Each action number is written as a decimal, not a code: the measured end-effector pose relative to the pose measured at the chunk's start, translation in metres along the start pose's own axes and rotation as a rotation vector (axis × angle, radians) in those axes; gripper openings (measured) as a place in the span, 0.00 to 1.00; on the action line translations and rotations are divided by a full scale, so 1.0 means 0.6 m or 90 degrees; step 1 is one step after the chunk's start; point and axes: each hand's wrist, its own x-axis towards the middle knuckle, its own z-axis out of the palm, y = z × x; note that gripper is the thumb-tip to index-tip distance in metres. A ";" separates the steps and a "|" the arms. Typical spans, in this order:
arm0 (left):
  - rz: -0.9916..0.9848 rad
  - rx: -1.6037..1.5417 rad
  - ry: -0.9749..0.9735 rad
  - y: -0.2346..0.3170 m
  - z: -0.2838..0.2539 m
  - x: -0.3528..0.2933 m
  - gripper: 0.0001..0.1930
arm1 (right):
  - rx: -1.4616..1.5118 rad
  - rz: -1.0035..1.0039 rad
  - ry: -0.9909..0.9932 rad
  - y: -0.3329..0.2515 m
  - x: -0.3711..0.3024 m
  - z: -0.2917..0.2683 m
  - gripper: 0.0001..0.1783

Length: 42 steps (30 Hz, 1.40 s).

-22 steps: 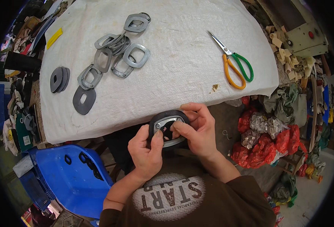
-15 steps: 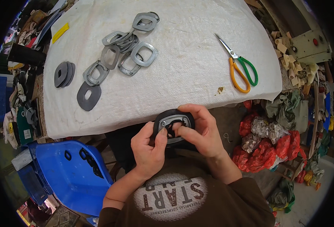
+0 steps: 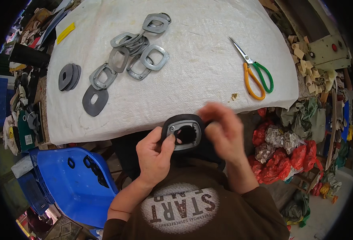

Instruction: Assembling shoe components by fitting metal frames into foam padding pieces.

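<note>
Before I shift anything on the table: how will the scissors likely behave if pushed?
The scissors would probably slide or swivel rather than roll, since they lie flat on the white cloth. The metal blades look stiff. The looped handles might swing about the pivot if only one is nudged.

I have my left hand (image 3: 152,154) closed in a pinch, thumb (image 3: 167,149) on top. My right hand (image 3: 227,134) is a blur, its fingers (image 3: 221,114) bent. My left forearm (image 3: 128,198) and right forearm (image 3: 241,176) lean in toward each other.
</note>
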 end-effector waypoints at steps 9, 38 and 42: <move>0.059 0.130 0.023 -0.004 -0.038 0.008 0.08 | -0.784 0.056 0.185 0.082 0.065 -0.196 0.24; 0.170 0.276 0.065 -0.003 -0.051 0.008 0.06 | -0.310 0.013 -0.326 -0.026 -0.040 -0.029 0.33; 0.154 0.260 0.065 -0.004 -0.049 0.007 0.06 | -0.307 0.030 -0.338 -0.031 -0.040 -0.032 0.32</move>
